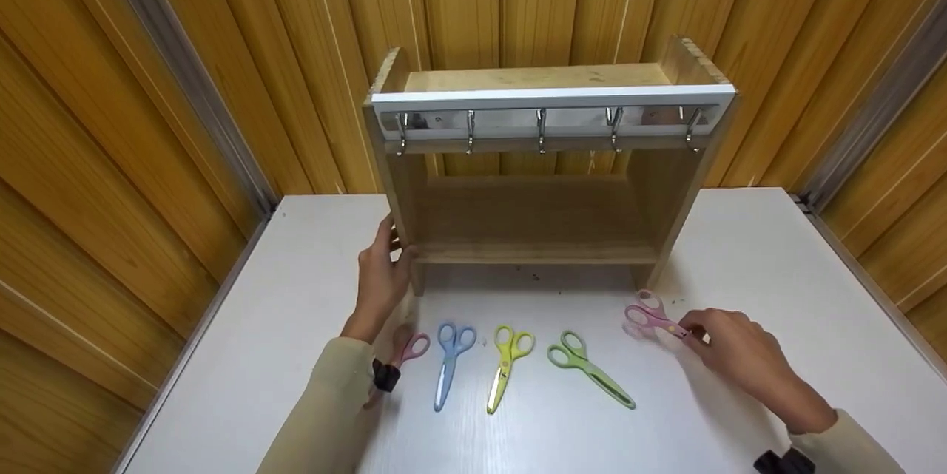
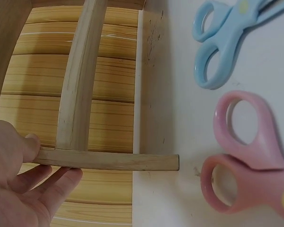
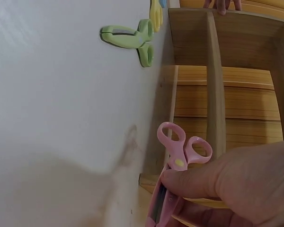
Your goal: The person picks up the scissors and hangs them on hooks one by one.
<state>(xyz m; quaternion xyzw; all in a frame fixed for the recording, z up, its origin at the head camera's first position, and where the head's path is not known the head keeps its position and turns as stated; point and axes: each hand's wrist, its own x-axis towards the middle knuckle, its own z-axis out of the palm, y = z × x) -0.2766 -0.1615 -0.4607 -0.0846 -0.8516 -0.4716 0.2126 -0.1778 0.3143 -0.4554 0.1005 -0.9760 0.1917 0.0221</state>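
A wooden rack (image 1: 533,254) stands at the back of the table, with a white rail (image 1: 555,95) of metal hooks along its upper front. My left hand (image 1: 381,274) grips the lower part of its left side panel (image 2: 109,161), thumb on one face and fingers on the other. My right hand (image 1: 740,348) pinches pink scissors (image 3: 179,162) by the blade end, handle loops pointing away toward the rack's right foot. The pink scissors are above the table, casting a shadow on it.
In front of the rack lie blue scissors (image 1: 447,364), yellow scissors (image 1: 504,367) and green scissors (image 1: 586,366). Another pink pair (image 2: 255,187) lies at the left, partly covered by my left wrist. Wood-patterned walls (image 1: 459,1) enclose the white table (image 1: 732,237).
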